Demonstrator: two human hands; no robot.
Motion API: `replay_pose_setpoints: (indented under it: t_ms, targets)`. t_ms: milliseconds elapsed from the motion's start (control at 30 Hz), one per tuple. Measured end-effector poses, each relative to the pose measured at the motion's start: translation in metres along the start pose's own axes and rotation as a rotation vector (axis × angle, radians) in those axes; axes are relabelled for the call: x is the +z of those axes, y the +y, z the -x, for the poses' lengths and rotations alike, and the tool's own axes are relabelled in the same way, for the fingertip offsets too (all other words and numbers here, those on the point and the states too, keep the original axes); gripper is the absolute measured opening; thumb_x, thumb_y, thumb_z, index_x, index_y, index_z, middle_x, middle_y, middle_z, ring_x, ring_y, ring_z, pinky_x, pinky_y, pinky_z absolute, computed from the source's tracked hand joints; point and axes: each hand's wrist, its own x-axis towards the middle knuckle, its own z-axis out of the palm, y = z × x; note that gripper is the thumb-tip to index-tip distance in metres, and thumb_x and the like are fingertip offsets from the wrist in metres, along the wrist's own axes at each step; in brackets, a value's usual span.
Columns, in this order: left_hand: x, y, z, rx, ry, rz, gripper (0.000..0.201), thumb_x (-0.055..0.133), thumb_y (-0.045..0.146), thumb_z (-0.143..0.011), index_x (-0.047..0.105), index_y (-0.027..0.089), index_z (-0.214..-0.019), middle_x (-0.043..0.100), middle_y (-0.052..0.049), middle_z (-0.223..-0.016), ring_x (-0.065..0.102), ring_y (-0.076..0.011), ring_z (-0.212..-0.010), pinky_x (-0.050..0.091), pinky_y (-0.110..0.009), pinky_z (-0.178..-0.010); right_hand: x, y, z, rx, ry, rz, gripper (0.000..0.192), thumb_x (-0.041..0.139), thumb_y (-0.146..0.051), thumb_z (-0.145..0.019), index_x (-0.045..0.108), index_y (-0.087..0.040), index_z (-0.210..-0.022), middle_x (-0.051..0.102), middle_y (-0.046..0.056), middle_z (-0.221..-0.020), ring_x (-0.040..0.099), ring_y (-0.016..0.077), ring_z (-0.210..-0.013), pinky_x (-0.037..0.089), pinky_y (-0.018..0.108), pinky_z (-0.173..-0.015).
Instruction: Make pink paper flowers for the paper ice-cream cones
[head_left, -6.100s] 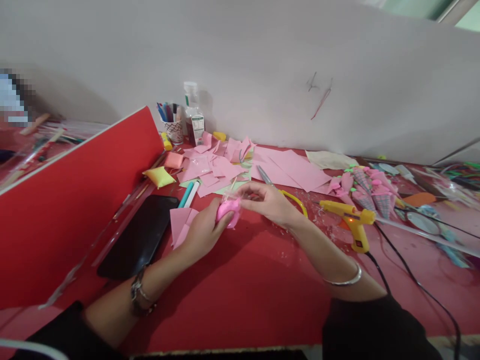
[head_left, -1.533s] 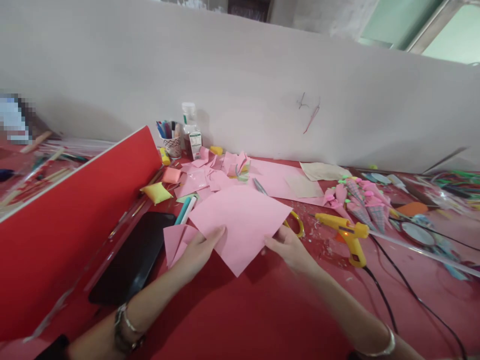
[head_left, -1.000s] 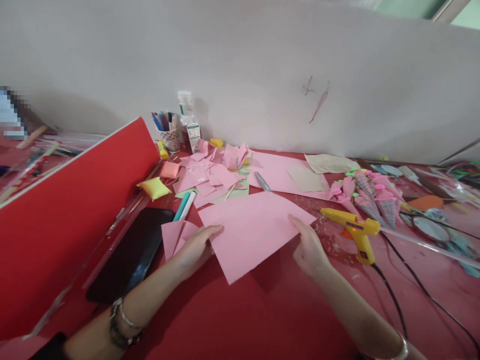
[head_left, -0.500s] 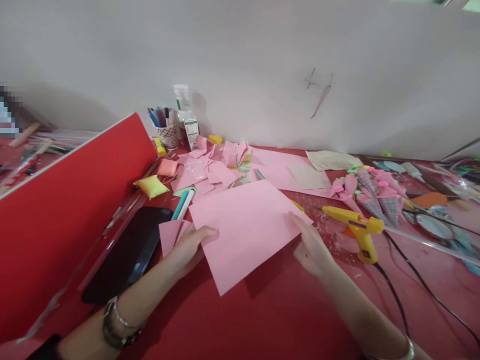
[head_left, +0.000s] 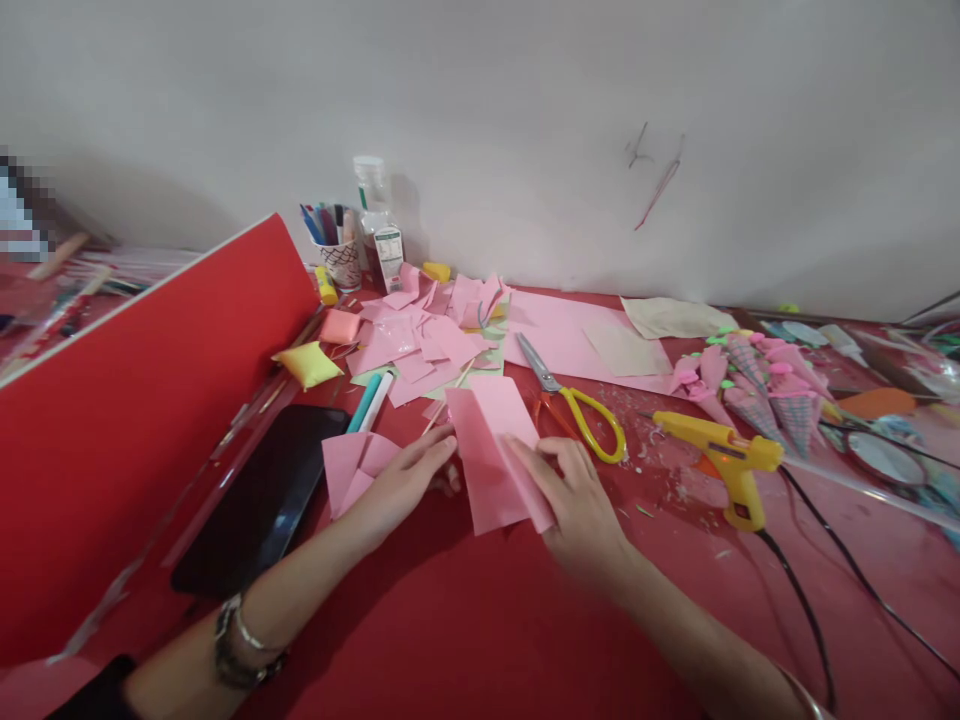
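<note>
Folded pink paper sheet (head_left: 495, 455), smooth, matte

One scissors (head_left: 574, 400), one glue gun (head_left: 724, 455), one phone (head_left: 259, 500), two hands (head_left: 401, 480).

The pink paper sheet (head_left: 495, 455) lay folded over on itself on the red counter (head_left: 465, 620), a narrow, roughly rectangular strip running away from the person and slanting slightly left. Its upper flap overlapped the lower layer, a crease running along its length. It sat just left of the yellow-handled scissors (head_left: 574, 405).
</note>
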Motion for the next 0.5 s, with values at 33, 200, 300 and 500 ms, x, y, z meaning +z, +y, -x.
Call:
replay_pose_setpoints:
  t_ms: [33, 200, 300, 500]
  targets:
    - [0.001, 0.000, 0.001, 0.037, -0.010, -0.073, 0.037, 0.051, 0.037, -0.071, 0.054, 0.013, -0.098, 0.053, 0.002, -0.060, 0.049, -0.0122, -0.058, 0.039, -0.025, -0.060, 0.001, -0.002, 0.000, -0.041, -0.029, 0.026, 0.056, 0.041, -0.006, -0.065, 0.045, -0.017, -0.120, 0.049, 0.008, -0.088, 0.045, 0.0195, -0.078, 0.042, 0.032, -0.067]
    - [0.007, 0.001, 0.003, 0.246, -0.034, -0.366, 0.022, 0.044, 0.036, -0.070, 0.048, 0.018, -0.059, 0.051, 0.002, -0.061, 0.047, -0.0139, -0.065, 0.040, -0.024, -0.063, 0.004, -0.012, -0.001, -0.230, -0.137, 0.019, 0.061, 0.040, 0.000, -0.059, 0.043, -0.013, -0.119, 0.047, 0.009, -0.092, 0.040, 0.0201, -0.081, 0.040, 0.033, -0.073]
    - [0.008, -0.002, 0.002, 0.205, 0.034, -0.467, 0.028, 0.041, 0.039, -0.071, 0.041, 0.018, -0.054, 0.043, 0.003, -0.054, 0.042, -0.0129, -0.057, 0.037, -0.024, -0.055, 0.001, -0.017, 0.000, -0.264, -0.216, -0.051, 0.056, 0.041, -0.004, -0.066, 0.040, -0.014, -0.120, 0.046, 0.009, -0.098, 0.040, 0.0210, -0.088, 0.037, 0.037, -0.082]
    - [0.007, -0.006, 0.003, 0.303, 0.120, -0.490, 0.028, 0.039, 0.038, -0.072, 0.040, 0.017, -0.053, 0.039, 0.004, -0.051, 0.037, -0.0103, -0.049, 0.032, -0.021, -0.045, -0.006, -0.005, 0.001, 0.099, -0.148, -0.580, 0.072, 0.060, -0.048, -0.061, 0.033, -0.020, -0.122, 0.037, 0.010, -0.112, 0.037, 0.0248, -0.108, 0.033, 0.041, -0.093]
